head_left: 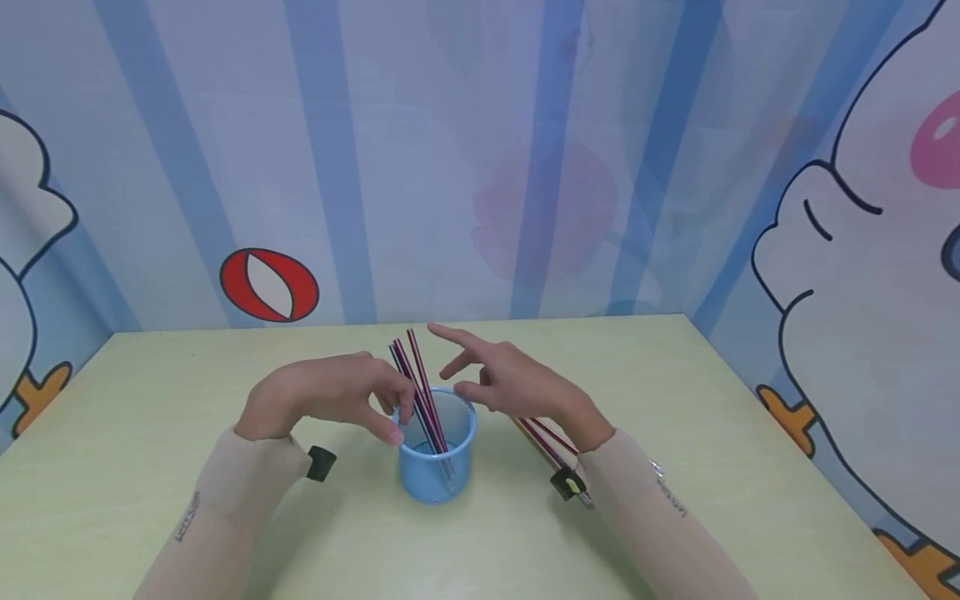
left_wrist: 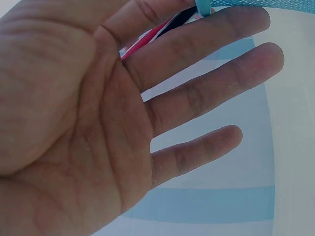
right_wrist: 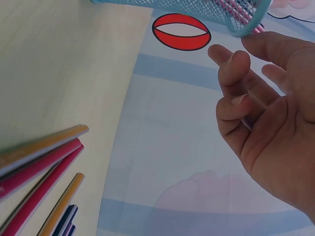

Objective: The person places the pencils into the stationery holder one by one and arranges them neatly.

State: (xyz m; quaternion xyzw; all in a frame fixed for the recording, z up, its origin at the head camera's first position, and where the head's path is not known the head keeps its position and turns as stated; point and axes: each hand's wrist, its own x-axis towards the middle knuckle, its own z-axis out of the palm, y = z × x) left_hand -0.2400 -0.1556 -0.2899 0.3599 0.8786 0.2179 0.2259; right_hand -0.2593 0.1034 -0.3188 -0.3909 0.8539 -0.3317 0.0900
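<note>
A light-blue mesh pen holder (head_left: 435,479) stands upright on the table, with several dark and red pencils (head_left: 422,392) leaning left inside it. My left hand (head_left: 330,390) pinches its left rim between thumb and index finger; the other fingers extend in the left wrist view, where the thumb is hidden. Above the right rim is my right hand (head_left: 517,379), index finger stretched out and the others loosely bent. Its thumb is at the rim (right_wrist: 251,22), seemingly touching it. More pencils (right_wrist: 44,191), yellow, red and dark blue, lie on the table below the right forearm.
The pale yellow table (head_left: 360,550) ends at a blue striped backdrop (head_left: 420,167) printed with a red and white oval (head_left: 270,285). White cartoon figures (head_left: 885,350) cover the side walls. A black wrist camera (head_left: 568,483) on the right sleeve partly covers the lying pencils.
</note>
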